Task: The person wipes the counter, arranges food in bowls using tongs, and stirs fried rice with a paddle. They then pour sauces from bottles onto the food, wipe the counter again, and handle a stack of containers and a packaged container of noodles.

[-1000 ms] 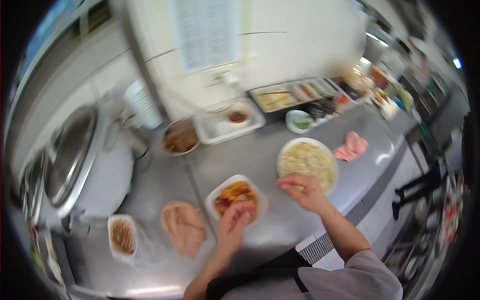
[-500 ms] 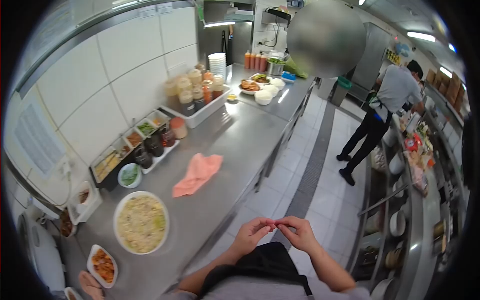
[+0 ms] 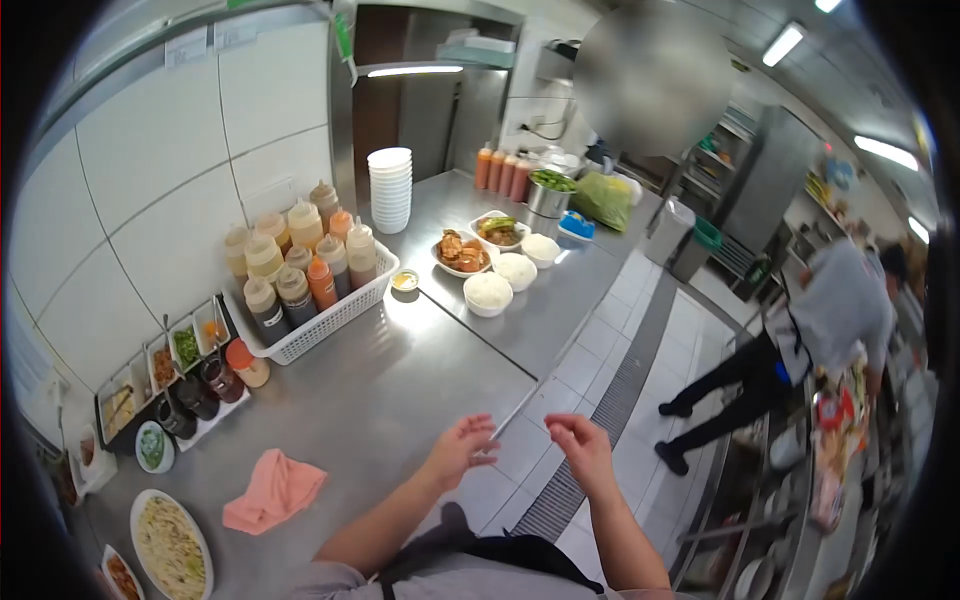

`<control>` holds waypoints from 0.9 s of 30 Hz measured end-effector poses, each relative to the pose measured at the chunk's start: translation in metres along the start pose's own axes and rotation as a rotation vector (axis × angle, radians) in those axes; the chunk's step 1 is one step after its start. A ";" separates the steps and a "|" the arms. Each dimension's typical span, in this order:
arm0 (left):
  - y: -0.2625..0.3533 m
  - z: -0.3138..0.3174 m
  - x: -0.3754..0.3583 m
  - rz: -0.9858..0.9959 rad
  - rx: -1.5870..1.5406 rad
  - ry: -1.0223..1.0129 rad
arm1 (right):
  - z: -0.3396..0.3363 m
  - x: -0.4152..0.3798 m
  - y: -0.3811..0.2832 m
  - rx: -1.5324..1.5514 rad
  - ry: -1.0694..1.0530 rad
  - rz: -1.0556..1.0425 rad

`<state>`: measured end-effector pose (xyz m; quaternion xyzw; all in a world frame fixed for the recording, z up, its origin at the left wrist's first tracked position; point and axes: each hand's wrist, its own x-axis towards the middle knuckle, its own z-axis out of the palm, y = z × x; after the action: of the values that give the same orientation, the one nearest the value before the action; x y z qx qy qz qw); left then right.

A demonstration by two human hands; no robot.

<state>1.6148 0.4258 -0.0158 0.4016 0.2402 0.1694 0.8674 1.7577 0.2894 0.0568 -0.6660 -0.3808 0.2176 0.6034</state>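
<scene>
My left hand [image 3: 463,450] is raised over the front edge of the steel counter [image 3: 400,370], its fingers apart and nothing in it. To its right, my right hand [image 3: 580,440] hangs in the air above the floor, fingers bent, thumb and fingertips apart, with no object visible in it. A crumpled pink cloth [image 3: 274,492] lies on the counter left of my left hand. Further along the counter stand bowls of white rice [image 3: 488,293] and a dish of browned meat [image 3: 462,253]. An oval dish of pale mixed food [image 3: 171,545] is at the lower left.
A white basket [image 3: 330,322] of squeeze bottles stands by the wall, with stacked white bowls [image 3: 390,190] behind it. Seasoning containers [image 3: 186,345] line the wall. Across the aisle a co-worker [image 3: 830,310] leans over another counter. A floor drain [image 3: 600,430] runs along the aisle.
My hands, which touched at the fingertips, have come apart and opened. The view has turned and moved along the counter, so the rice bowls and bottles look closer. The co-worker leans further over.
</scene>
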 end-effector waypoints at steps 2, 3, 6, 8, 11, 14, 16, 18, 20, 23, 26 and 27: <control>0.037 -0.002 0.047 0.061 -0.136 0.060 | -0.006 0.071 0.006 -0.041 -0.050 0.057; 0.059 -0.001 0.065 0.122 -0.179 0.098 | -0.007 0.111 0.006 -0.064 -0.072 0.044; 0.120 -0.016 0.133 0.295 -0.235 0.226 | 0.016 0.244 -0.004 -0.100 -0.135 -0.091; 0.153 -0.032 0.182 0.428 -0.247 0.319 | 0.051 0.339 -0.028 -0.059 -0.199 -0.105; 0.194 -0.058 0.256 0.497 -0.354 0.482 | 0.129 0.473 -0.054 0.021 -0.247 -0.085; 0.226 -0.089 0.329 0.559 -0.423 0.716 | 0.209 0.572 -0.063 -0.166 -0.251 0.177; 0.236 -0.114 0.369 0.611 -0.382 0.902 | 0.248 0.620 -0.046 -0.126 -0.576 0.344; 0.244 -0.142 0.406 0.598 -0.452 1.038 | 0.285 0.654 -0.008 -0.044 -0.796 0.339; 0.257 -0.165 0.428 0.570 -0.518 1.169 | 0.284 0.649 -0.004 0.089 -0.893 0.416; 0.280 -0.195 0.444 0.522 -0.571 1.206 | 0.305 0.682 0.023 0.092 -0.949 0.645; 0.303 -0.213 0.445 0.430 -0.322 1.121 | 0.288 0.695 0.033 0.152 -1.101 0.621; 0.305 -0.214 0.446 0.369 -0.266 1.112 | 0.277 0.697 0.034 0.211 -1.184 0.635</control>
<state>1.8342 0.9635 -0.0243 0.1758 0.5608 0.5306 0.6108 1.9870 1.0031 0.0934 -0.4515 -0.4099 0.7481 0.2618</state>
